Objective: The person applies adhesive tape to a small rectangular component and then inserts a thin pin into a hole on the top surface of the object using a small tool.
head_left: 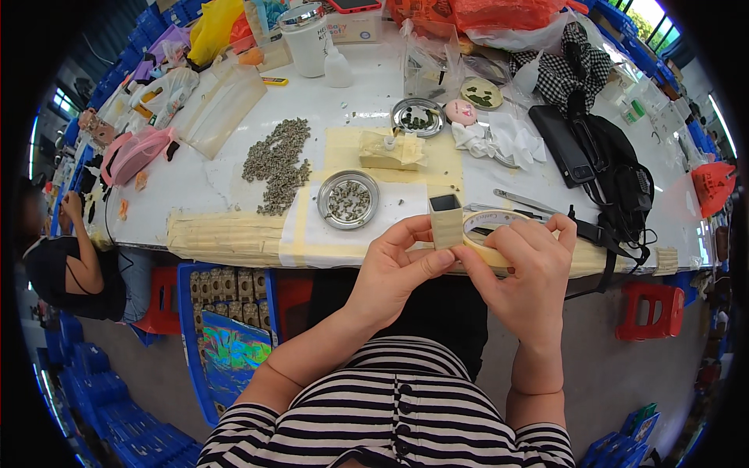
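Between the fingers and thumb of my left hand [396, 269] is a small rectangular block [447, 228], covered in cream tape with a dark opening on top. My right hand [530, 261] grips a roll of masking tape [471, 224] close against the block's right side; its fingertips hide part of the roll. Both hands meet over the table's front edge. To their left stands a round metal dish [321, 209] holding small grey-brown pieces. Metal tweezers [524, 201] lie just beyond the roll.
A heap of small grey pieces [277, 168] lies at left. Behind my hands are a tape-covered block [390, 152] and another metal dish [396, 129]. A black bag [624, 168] lies at right. Below the table's left is a blue crate [189, 335]; a person [86, 265] sits far left.
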A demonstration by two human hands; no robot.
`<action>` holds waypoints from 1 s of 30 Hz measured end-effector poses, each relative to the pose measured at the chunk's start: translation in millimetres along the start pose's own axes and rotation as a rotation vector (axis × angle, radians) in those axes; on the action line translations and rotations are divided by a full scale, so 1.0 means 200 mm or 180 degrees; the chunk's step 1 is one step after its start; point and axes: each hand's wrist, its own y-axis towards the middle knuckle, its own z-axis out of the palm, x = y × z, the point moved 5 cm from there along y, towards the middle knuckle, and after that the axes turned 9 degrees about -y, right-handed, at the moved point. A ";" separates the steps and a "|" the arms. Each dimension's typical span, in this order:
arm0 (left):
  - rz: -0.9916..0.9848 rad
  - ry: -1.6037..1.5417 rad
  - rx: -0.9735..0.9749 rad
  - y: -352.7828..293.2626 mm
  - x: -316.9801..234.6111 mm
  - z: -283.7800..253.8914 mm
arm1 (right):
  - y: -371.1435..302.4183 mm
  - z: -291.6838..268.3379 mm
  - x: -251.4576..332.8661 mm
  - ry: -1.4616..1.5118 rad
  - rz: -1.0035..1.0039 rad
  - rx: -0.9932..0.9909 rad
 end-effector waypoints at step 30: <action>-0.0423 -0.0076 -0.0133 -0.01 0.00 0.02 | 0.01 0.01 -0.04 0.0187 -0.0023 0.0076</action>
